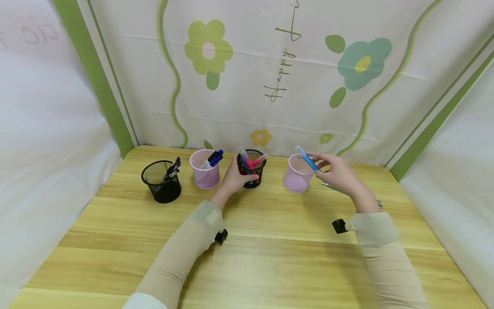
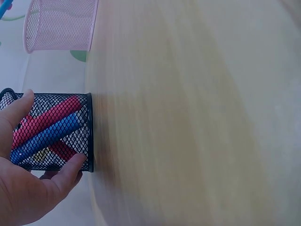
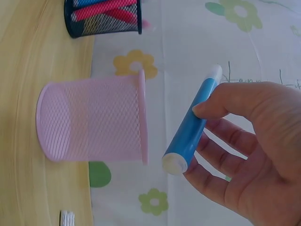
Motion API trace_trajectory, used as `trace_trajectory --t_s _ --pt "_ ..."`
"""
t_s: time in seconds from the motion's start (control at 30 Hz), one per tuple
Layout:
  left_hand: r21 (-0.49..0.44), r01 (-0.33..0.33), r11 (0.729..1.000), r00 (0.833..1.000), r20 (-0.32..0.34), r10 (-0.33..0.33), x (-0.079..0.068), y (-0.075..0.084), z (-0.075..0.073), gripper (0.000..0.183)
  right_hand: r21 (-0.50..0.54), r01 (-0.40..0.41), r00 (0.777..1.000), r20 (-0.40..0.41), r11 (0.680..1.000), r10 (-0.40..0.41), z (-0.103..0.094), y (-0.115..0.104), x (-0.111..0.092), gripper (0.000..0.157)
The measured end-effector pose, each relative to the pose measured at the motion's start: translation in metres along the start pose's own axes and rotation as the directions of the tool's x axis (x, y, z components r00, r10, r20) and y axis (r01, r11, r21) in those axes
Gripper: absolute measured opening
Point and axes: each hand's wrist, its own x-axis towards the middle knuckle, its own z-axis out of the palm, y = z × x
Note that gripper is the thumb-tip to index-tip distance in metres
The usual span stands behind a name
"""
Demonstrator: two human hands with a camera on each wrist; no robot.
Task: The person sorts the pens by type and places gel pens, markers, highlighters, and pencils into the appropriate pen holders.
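Note:
My left hand [image 1: 233, 180] grips the side of a black mesh pen cup [image 1: 259, 172], thumb and fingers spread round it. Several pink-red and blue markers lean inside this cup, as the left wrist view shows through the mesh. Between thumb and fingertips, my right hand [image 1: 340, 175] pinches a blue marker [image 3: 188, 129] with whitish ends. The marker slants over the rim of a pink mesh pen cup [image 1: 296, 181] that stands upright on the table. No pens show inside that pink cup.
Further left stand another pink cup [image 1: 206, 178] with blue and black pens [image 1: 212, 159] and a black mesh cup [image 1: 167, 192] holding black pens. Slim pens [image 1: 329, 186] lie on the wooden table [image 1: 262, 257], partly behind my right forearm. A flower-printed curtain [image 1: 247, 86] hangs behind.

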Motion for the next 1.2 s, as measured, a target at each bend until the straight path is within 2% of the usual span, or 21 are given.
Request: trace_trajectory --t_s 0.43,0.8,0.93,1.2 --pt "0.007 -0.008 1.000 1.000 -0.003 0.009 0.000 0.000 -0.001 0.102 0.170 0.026 1.000 0.001 0.985 -0.026 0.025 -0.020 0.023 0.057" --pt "-0.026 -0.027 0.999 1.000 0.010 0.027 0.000 0.000 -0.001 0.093 0.346 0.057 0.992 -0.123 0.936 -0.015 0.057 -0.036 0.046 0.058" --pt "-0.029 -0.025 0.999 1.000 0.009 0.025 0.000 0.000 -0.001 0.095 0.406 0.095 0.982 -0.187 0.909 -0.019 0.068 -0.045 0.055 0.059" --pt "-0.027 -0.039 0.999 0.999 0.012 0.039 -0.001 -0.001 -0.002 0.097 0.550 0.180 0.959 -0.284 0.816 -0.020 0.092 -0.059 0.067 0.059"
